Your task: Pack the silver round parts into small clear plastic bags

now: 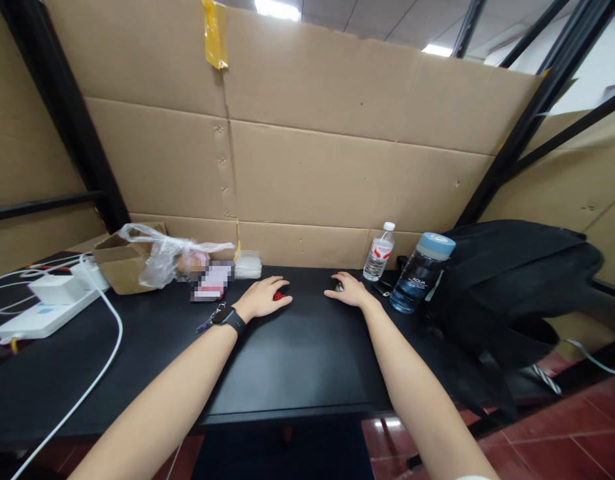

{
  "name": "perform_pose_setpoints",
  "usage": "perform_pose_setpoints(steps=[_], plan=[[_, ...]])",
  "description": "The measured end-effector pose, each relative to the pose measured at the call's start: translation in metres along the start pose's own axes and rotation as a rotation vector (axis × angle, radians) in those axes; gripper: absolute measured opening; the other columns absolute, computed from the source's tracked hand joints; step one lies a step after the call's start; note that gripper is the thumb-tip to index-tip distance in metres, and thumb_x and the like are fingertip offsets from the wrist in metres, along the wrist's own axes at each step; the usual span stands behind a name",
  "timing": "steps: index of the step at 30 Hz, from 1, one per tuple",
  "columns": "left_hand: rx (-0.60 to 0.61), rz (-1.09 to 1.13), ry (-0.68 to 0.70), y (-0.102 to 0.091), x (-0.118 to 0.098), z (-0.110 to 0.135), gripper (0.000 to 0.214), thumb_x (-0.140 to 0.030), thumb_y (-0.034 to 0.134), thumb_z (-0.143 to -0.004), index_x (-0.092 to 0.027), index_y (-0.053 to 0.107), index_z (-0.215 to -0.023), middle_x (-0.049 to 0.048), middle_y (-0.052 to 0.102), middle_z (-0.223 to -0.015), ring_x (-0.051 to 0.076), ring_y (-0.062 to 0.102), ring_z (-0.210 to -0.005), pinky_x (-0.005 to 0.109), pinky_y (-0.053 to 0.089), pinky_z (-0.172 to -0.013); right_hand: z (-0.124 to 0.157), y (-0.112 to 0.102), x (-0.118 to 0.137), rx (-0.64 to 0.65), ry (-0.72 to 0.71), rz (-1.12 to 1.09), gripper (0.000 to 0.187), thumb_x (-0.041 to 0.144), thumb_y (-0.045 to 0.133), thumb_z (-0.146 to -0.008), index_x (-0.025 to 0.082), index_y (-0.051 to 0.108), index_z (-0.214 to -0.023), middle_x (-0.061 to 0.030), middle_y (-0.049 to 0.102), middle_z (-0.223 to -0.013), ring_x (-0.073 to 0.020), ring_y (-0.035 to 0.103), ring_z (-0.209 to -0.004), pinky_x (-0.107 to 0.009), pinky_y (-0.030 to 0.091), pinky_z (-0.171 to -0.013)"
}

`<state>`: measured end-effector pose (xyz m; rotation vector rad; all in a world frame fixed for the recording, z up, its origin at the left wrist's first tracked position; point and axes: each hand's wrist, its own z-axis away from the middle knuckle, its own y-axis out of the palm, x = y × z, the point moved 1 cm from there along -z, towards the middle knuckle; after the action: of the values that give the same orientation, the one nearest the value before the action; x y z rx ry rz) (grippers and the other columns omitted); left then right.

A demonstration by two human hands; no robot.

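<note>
Both hands are held low over the black desk, well apart from each other. At the left hand, the thumb and the fingers are seen apart, and a small red thing lies in the gap between them, partly covered; whether it is touched cannot be told. At the right hand, the thumb is likewise spread away from the fingers, and a small pale thing is half hidden beneath them; its kind, and any contact, cannot be made out. Near the right fingers, on their outer side, a bottle is placed upright, and a flask is found farther out on the same side. On the outer side of the left fingers, a clear case is seen near the cardboard wall. For a good hold, it is judged that each small thing should be taken from two sides between thumb and fingertips, with light and equal pressure, and that the palms should be kept low, so that nothing is pushed across the smooth surface. The right hand should be guarded from the bottle, because it could be knocked over by a wide turn outward.
</note>
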<state>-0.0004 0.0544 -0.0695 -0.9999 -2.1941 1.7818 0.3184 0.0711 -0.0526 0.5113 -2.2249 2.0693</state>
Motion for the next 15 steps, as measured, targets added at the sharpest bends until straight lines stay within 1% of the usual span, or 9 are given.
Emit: perform_pose_setpoints(steps=[3, 6, 10, 15], plan=[[0.031, -0.036, -0.039, 0.006, -0.001, -0.003, 0.057, -0.062, 0.042, -0.096, -0.028, 0.058, -0.14, 0.0079, 0.049, -0.153, 0.03, 0.044, -0.141, 0.045, 0.035, -0.116, 0.0, 0.003, 0.001, -0.018, 0.0, 0.01, 0.062, 0.065, 0.059, -0.087, 0.026, 0.06, -0.134, -0.0124, 0.053, -0.148, -0.0347, 0.049, -0.135, -0.054, 0.038, -0.107], [0.062, -0.058, -0.049, 0.01, 0.0, -0.004, 0.058, -0.059, 0.044, -0.096, -0.028, 0.054, -0.143, 0.0081, 0.045, -0.156, 0.031, 0.04, -0.144, 0.047, 0.033, -0.117, -0.001, 0.004, 0.0, -0.037, 0.003, 0.011, 0.052, 0.059, 0.058, -0.09, 0.027, 0.062, -0.131, -0.0106, 0.056, -0.144, -0.0338, 0.05, -0.132, -0.053, 0.039, -0.104], [0.081, -0.064, -0.063, 0.012, 0.0, -0.004, 0.057, -0.057, 0.042, -0.096, -0.028, 0.052, -0.145, 0.0083, 0.042, -0.158, 0.035, 0.036, -0.146, 0.052, 0.034, -0.115, -0.002, 0.005, 0.0, -0.032, 0.003, 0.01, 0.051, 0.057, 0.057, -0.091, 0.027, 0.062, -0.132, -0.0107, 0.056, -0.144, -0.0339, 0.05, -0.132, -0.052, 0.04, -0.103], [0.073, -0.057, -0.069, 0.012, -0.002, -0.003, 0.058, -0.056, 0.043, -0.096, -0.027, 0.052, -0.145, 0.009, 0.042, -0.158, 0.035, 0.036, -0.146, 0.051, 0.032, -0.117, -0.003, 0.006, -0.001, -0.029, 0.011, 0.01, 0.051, 0.057, 0.058, -0.09, 0.028, 0.062, -0.132, -0.0105, 0.057, -0.143, -0.0346, 0.05, -0.131, -0.053, 0.04, -0.103]])
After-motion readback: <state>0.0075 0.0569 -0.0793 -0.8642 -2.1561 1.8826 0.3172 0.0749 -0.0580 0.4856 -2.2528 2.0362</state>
